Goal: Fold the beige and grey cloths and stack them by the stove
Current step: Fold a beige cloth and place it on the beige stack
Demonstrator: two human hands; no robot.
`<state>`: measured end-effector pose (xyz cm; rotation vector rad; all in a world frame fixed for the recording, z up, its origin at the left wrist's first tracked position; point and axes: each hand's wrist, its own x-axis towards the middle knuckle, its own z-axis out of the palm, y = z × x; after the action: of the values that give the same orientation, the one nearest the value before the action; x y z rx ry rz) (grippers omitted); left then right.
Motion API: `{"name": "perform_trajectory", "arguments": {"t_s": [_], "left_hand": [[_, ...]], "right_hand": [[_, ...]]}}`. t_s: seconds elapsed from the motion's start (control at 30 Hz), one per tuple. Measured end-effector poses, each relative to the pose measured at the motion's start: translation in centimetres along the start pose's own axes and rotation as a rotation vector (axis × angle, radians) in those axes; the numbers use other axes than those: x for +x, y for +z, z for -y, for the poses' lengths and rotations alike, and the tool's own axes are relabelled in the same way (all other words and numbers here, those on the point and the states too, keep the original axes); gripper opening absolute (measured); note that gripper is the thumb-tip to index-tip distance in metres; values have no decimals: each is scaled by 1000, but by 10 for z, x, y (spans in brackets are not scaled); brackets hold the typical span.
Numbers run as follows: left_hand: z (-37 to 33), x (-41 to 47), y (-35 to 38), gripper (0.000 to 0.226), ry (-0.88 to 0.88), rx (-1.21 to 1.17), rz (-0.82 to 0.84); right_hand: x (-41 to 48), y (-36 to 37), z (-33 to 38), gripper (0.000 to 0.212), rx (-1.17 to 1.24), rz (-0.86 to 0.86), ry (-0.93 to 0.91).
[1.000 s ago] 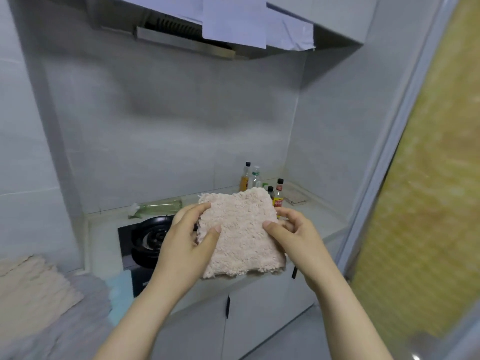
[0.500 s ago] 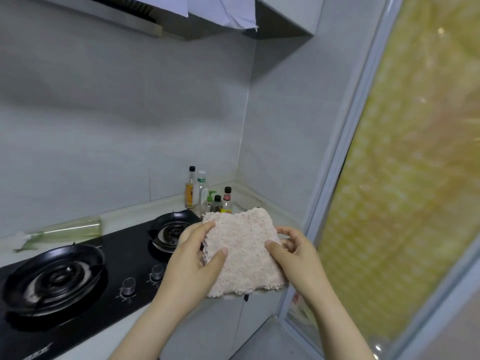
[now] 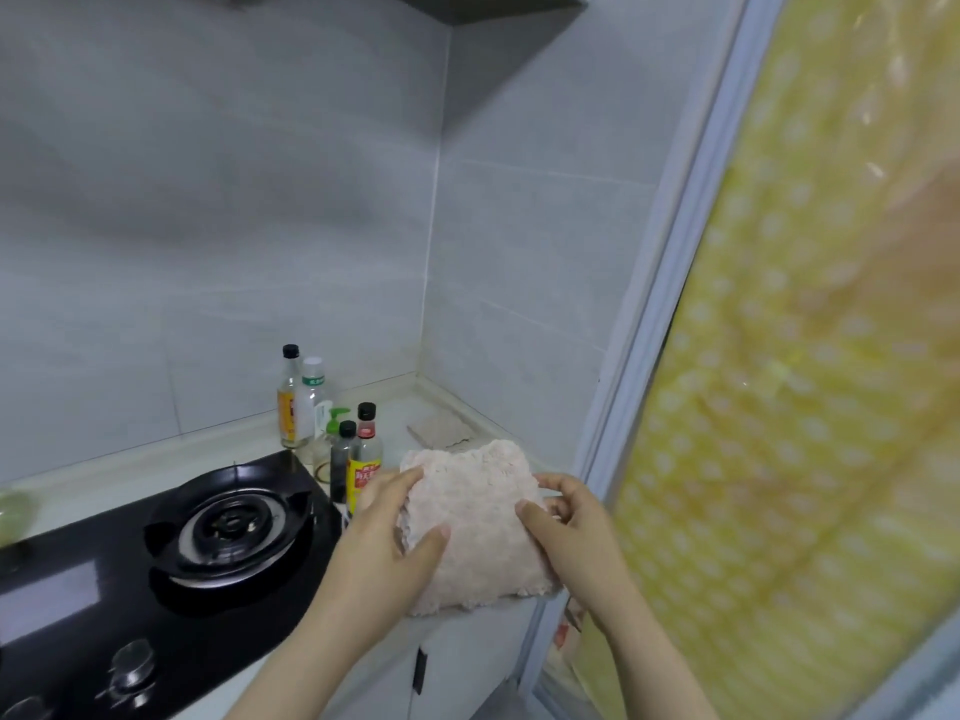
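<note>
We hold the folded beige cloth (image 3: 478,522) between both hands, above the right end of the tabletop (image 3: 395,423), close to its front edge. We cannot tell whether the cloth's lower edge touches the surface. The cloth is a thick, fluffy, roughly square pad, tilted so that its broad face is turned towards us.

Our left hand (image 3: 384,543) grips the cloth's left edge: the thumb presses on the near face and the fingers (image 3: 410,475) are curled round behind the upper left corner. Our right hand (image 3: 571,532) grips the right edge the same way, with the thumb laid on the near face and the fingers curled over the edge. Both sets of fingers are clamped on the cloth.

The black stove (image 3: 78,589) lies to the left of the cloth, with a round burner (image 3: 234,527) near its right end and a knob (image 3: 132,662) at its front. A cluster of bottles (image 3: 363,459) stands between the stove and the cloth, just beside our left hand. A flat, pale brownish piece (image 3: 439,431) lies in the far right corner of the tabletop, behind the cloth; we cannot tell what it is. A white cupboard door (image 3: 467,657) shows below the front edge. A yellow dotted panel (image 3: 805,356) fills the right side.
</note>
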<state>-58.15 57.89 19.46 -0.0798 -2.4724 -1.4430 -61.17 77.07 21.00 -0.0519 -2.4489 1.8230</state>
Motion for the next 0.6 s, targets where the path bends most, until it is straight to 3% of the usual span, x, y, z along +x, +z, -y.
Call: {"name": "perform_trajectory", "arguments": {"t_s": [0.27,0.6], "left_hand": [[15,95,88,61,-50,41,19],[95,225,151,62,-141,103,80]], "right_hand": [[126,-45,-36,23,-148,92,-8],[283,-19,-95,18,-244,188,67]]}}
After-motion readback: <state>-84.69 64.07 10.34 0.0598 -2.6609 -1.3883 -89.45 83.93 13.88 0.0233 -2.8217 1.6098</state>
